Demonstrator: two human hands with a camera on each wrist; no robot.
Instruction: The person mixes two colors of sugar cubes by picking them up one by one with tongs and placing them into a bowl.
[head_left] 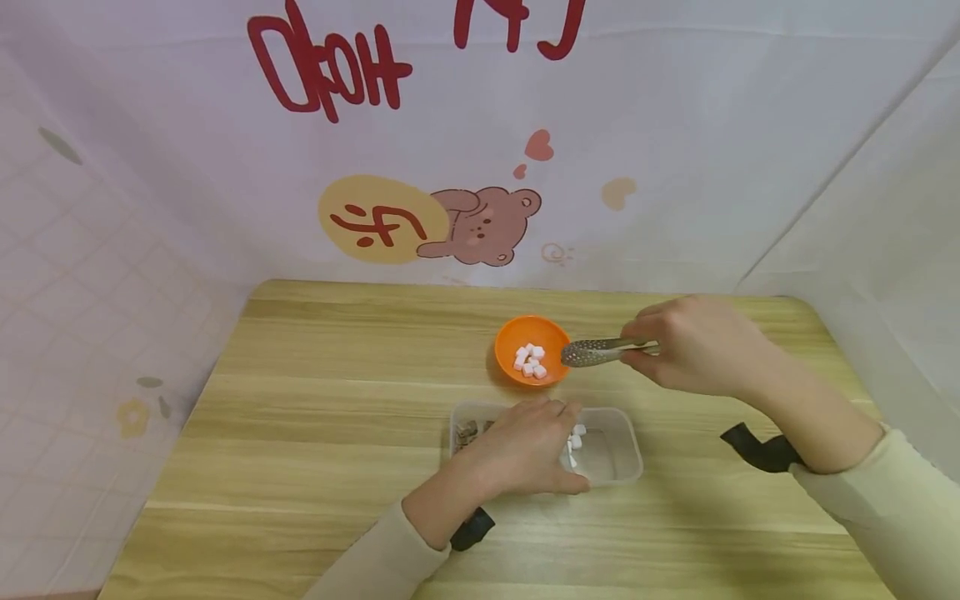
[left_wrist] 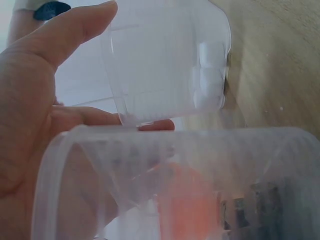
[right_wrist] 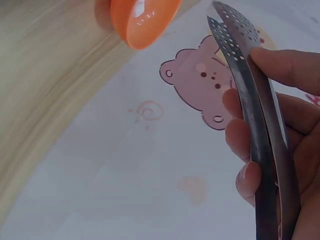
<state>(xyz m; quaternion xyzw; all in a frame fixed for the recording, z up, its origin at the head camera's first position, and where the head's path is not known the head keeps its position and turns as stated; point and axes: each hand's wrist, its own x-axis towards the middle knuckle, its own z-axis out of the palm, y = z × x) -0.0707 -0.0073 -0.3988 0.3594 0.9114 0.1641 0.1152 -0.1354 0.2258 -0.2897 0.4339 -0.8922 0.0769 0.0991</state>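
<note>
Grips silver metal tongs point(head_left: 596, 353) with perforated heads in the right hand point(head_left: 693, 346), curling fingers and thumb around the narrow-set arms. Points the tips at the right rim of a round orange bowl point(head_left: 551, 333) of small white cubes point(head_left: 537, 353); cannot tell if touching. Clasps a clear rectangular plastic container point(head_left: 622, 450), just nearer on the wood-grain tabletop point(head_left: 315, 442), with left-hand point(head_left: 528, 446) fingers and thumb spread across it, between brownish-grey cubes point(head_left: 467, 433) at left and more white cubes at right.
</note>
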